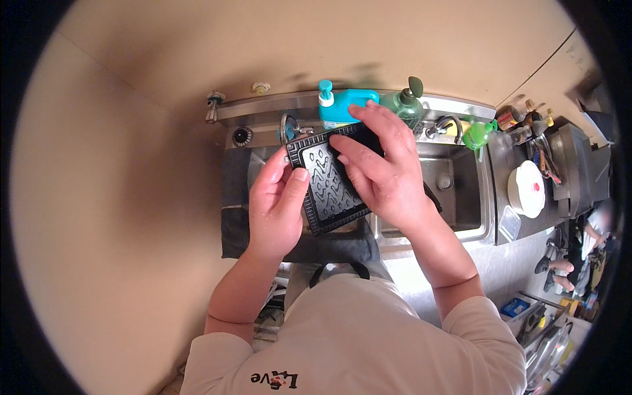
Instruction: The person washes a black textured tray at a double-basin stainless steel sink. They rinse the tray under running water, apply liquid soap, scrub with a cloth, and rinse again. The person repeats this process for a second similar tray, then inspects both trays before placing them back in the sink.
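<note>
I have a black tray (326,191) up in the middle of the frame, between my 2 hands and above the sink (490,197). It sits turned a little, its top leaning to the left of the frame, with its patterned, shiny face toward me and a ridged rim around it.

My left hand (271,210) pinches the tray at its left edge: the thumb lies on the near side, by the rim, and the fingers are at the upper left corner, partly hidden. My right hand (395,171) covers the tray's upper right part, fingers apart and bent, with the index tip over the face near the top edge. I cannot tell how firmly that hand presses, or whether all its fingertips touch.

Beyond the tray, toward the top of the frame, a teal bottle (339,113) and a dark green bottle (399,105) stand side by side, between 2 taps, the left tap (284,125) and the right tap (453,120). A light green bottle (475,137) is just right of the right tap. A dark cloth (235,227) lies left of and below the tray. At the right, a white pot (523,191) rests on the counter (503,158).
</note>
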A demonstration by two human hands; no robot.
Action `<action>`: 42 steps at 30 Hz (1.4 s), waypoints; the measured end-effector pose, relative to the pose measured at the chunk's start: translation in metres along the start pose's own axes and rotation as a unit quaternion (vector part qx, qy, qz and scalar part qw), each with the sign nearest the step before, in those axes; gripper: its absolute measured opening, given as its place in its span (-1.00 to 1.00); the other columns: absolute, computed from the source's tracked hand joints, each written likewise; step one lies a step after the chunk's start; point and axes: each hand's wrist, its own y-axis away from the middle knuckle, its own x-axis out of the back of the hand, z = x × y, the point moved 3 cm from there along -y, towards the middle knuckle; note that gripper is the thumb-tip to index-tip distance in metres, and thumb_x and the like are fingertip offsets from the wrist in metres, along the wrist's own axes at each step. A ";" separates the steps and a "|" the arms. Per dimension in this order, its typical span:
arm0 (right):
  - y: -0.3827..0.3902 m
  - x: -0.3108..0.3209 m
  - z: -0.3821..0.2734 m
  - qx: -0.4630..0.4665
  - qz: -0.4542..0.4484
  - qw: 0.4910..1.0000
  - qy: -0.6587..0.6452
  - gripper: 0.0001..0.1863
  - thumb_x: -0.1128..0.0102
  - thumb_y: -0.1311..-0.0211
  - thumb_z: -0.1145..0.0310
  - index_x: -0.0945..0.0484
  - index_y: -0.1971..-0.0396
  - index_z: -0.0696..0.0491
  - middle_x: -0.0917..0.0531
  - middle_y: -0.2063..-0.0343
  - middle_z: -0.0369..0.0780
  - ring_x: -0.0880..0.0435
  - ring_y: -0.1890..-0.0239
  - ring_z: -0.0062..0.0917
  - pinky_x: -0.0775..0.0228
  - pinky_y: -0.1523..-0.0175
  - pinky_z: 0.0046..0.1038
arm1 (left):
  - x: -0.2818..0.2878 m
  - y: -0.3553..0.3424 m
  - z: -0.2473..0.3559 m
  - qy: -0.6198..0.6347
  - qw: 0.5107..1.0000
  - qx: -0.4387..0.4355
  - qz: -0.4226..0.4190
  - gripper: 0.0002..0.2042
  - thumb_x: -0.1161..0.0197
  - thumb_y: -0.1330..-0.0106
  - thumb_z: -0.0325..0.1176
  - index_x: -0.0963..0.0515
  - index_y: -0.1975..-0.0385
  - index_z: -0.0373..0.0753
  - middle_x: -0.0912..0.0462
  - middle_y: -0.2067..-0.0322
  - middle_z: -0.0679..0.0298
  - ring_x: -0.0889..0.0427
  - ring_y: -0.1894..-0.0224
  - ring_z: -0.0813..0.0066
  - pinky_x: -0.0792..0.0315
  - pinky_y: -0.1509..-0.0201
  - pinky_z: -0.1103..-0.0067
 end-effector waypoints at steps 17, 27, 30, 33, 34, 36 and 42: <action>0.006 -0.010 0.010 -0.003 0.039 0.997 -0.072 -0.72 -0.31 0.10 0.56 -0.55 0.29 0.07 -0.56 0.11 -0.15 -0.57 0.05 -0.23 -0.47 -0.02 -0.27 | -0.003 0.000 -0.005 0.028 0.999 0.031 -0.006 -0.63 0.02 -0.37 -0.55 -0.26 -0.17 -0.46 -0.51 0.04 0.21 -0.47 0.04 0.61 -0.34 -0.09 0.63; 0.008 -0.018 0.013 -0.055 0.024 0.993 -0.100 -0.79 -0.29 0.02 0.55 -0.53 0.32 0.11 -0.61 0.18 -0.12 -0.60 0.08 -0.23 -0.49 0.03 -0.33 | 0.007 -0.002 -0.011 0.055 0.996 0.069 0.016 -0.63 0.03 -0.38 -0.53 -0.26 -0.17 -0.46 -0.50 0.02 0.17 -0.48 0.02 0.56 -0.33 -0.12 0.59; 0.009 -0.022 0.013 -0.096 0.021 0.986 -0.136 -0.81 -0.28 -0.02 0.56 -0.52 0.32 0.12 -0.62 0.20 -0.11 -0.61 0.09 -0.25 -0.49 0.03 -0.35 | 0.009 0.000 -0.012 0.077 0.993 0.082 0.041 -0.63 0.04 -0.37 -0.54 -0.27 -0.16 -0.46 -0.50 0.02 0.17 -0.49 0.01 0.54 -0.35 -0.12 0.58; 0.010 -0.026 0.015 -0.157 0.042 0.959 -0.232 -0.87 -0.23 -0.12 0.56 -0.50 0.32 0.13 -0.62 0.18 -0.11 -0.61 0.07 -0.32 -0.46 0.02 -0.40 | 0.012 0.002 -0.011 0.111 0.987 0.095 0.063 -0.64 0.05 -0.37 -0.54 -0.27 -0.16 -0.46 -0.51 0.02 0.15 -0.50 0.01 0.51 -0.37 -0.12 0.56; 0.011 -0.027 0.016 -0.178 0.052 0.944 -0.272 -0.89 -0.20 -0.16 0.56 -0.49 0.32 0.13 -0.62 0.17 -0.11 -0.60 0.06 -0.35 -0.45 0.00 -0.42 | 0.014 0.003 -0.011 0.123 0.985 0.100 0.069 -0.64 0.06 -0.37 -0.55 -0.27 -0.16 -0.45 -0.51 0.02 0.15 -0.51 0.01 0.51 -0.37 -0.12 0.55; 0.013 -0.032 0.017 -0.234 0.084 0.882 -0.400 -0.93 -0.14 -0.22 0.56 -0.47 0.31 0.13 -0.61 0.14 -0.13 -0.58 0.05 -0.42 -0.41 -0.02 -0.46 | 0.019 0.005 -0.011 0.121 0.985 0.093 0.075 -0.63 0.07 -0.37 -0.55 -0.27 -0.17 -0.45 -0.51 0.02 0.14 -0.52 0.02 0.50 -0.37 -0.13 0.54; 0.016 -0.042 0.017 -0.382 0.070 0.578 -0.718 -0.87 -0.02 -0.36 0.35 -0.50 0.31 0.07 -0.57 0.10 -0.16 -0.52 0.02 -0.48 -0.31 -0.15 -0.40 | 0.024 0.007 -0.004 0.065 0.993 0.055 0.088 -0.66 0.07 -0.37 -0.55 -0.32 -0.13 -0.45 -0.53 0.05 0.16 -0.52 0.04 0.52 -0.36 -0.12 0.57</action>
